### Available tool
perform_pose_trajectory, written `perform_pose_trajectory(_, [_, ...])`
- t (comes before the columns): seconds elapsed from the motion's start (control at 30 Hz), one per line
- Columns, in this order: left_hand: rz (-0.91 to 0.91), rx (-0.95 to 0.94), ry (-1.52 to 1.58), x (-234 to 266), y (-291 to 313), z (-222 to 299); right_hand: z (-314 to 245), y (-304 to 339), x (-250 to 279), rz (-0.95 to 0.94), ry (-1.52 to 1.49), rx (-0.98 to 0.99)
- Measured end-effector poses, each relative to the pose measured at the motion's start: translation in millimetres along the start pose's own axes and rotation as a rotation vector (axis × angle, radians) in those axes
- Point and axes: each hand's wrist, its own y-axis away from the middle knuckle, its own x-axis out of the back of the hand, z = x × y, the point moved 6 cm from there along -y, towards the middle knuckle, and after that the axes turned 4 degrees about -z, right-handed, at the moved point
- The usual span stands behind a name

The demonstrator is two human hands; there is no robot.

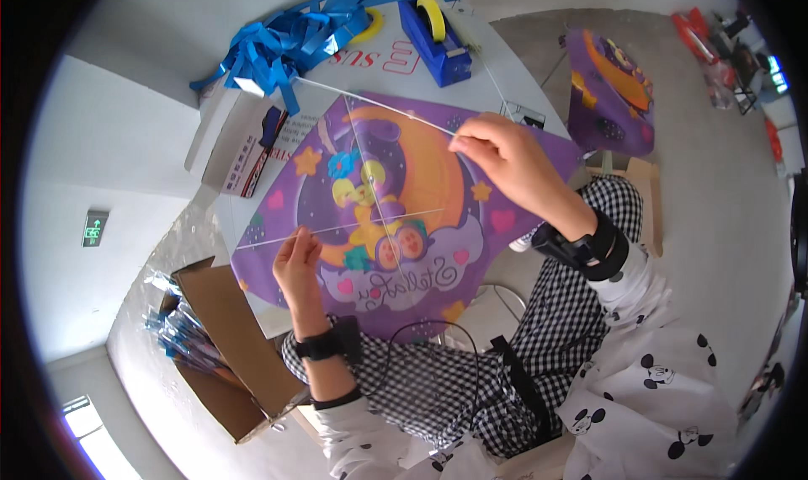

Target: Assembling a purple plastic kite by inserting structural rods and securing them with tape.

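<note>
A purple kite (539,164) printed with a cartoon animal, a moon and stars lies over the table edge and above my lap, its lettering mirrored. Thin white spars cross on it, one of them a cross spar (404,216). My right hand (505,156) is closed in a pinch on the end of a thin white rod (370,104), which slants up left toward the blue ribbons. My left hand (299,265) has its fingertips pressed together over the kite's left part, at the cross spar. Whatever is between those fingertips is hidden.
Blue ribbons (269,50) are heaped on the table, beside a blue tape dispenser (436,46) with yellow tape. A small box (247,156) lies at the left edge. An open cardboard box (227,333) holds wrapped packs. Another purple kite (610,101) hangs at right.
</note>
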Motion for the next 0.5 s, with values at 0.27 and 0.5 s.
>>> perform_pose_trajectory(0.27, [0.194, -0.019, -1.004, 26.9, -43.0, 1.8, 108.1, 7.6, 16.2, 0.018, 0.223, -0.109])
perform_pose_trajectory(0.5, [-0.387, -0.58, -1.081, -191.0, 13.3, 1.1, 149.8, 12.4, -2.3, 0.027, 0.253, -0.109])
